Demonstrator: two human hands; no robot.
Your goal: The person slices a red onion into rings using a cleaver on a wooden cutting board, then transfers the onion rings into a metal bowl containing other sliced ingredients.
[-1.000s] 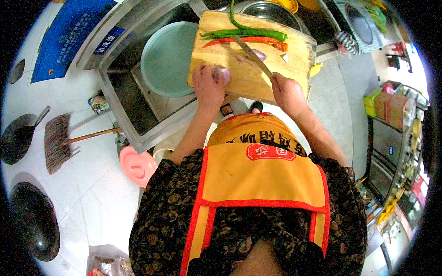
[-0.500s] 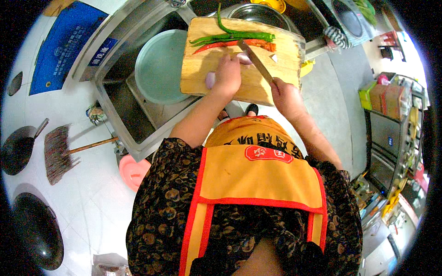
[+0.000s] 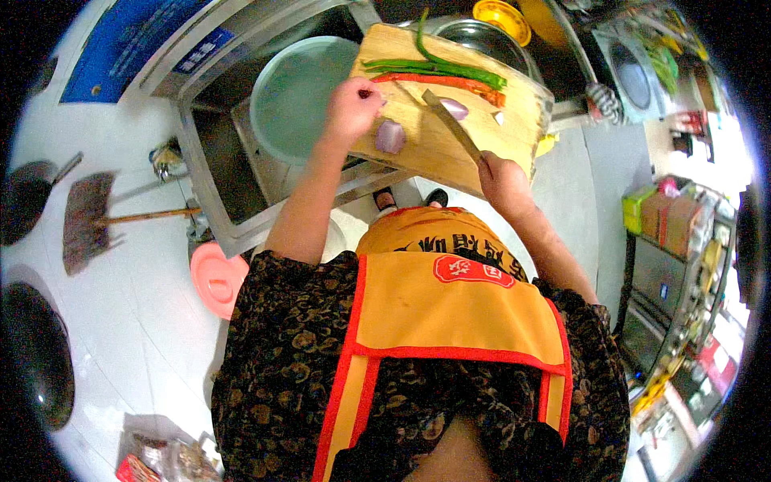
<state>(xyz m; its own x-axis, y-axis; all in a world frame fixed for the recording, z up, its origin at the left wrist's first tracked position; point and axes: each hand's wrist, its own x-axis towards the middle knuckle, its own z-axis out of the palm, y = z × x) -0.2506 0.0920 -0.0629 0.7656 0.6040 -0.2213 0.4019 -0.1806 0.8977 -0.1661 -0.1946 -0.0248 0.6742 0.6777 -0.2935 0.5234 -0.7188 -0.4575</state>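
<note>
My right hand (image 3: 506, 183) grips a knife (image 3: 454, 128), its blade slanting up and left over the wooden cutting board (image 3: 418, 161). Beside the blade lies a purple shallot or onion piece (image 3: 455, 108), and a second purple piece (image 3: 390, 137) rests nearer the board's left side. My left hand (image 3: 352, 111) is at the board's left edge, fingers curled in; whatever they pinch, if anything, is hidden. Long green chillies (image 3: 438, 68) and a red chilli (image 3: 450, 83) lie across the far part of the board. A small pale piece (image 3: 499, 118) sits to the right.
The board spans a metal sink (image 3: 221, 153) holding a round pale-green basin (image 3: 293, 100). Behind it are a steel bowl (image 3: 482, 34) and a yellow basket (image 3: 503, 19). A broom (image 3: 88, 221), a pink plastic item (image 3: 218, 281) and dark pans (image 3: 36, 353) are on the left.
My left hand has lifted off the onion piece by the knife and moved left to the board's edge. The knife stays over the board, and the whole view has shifted slightly.
</note>
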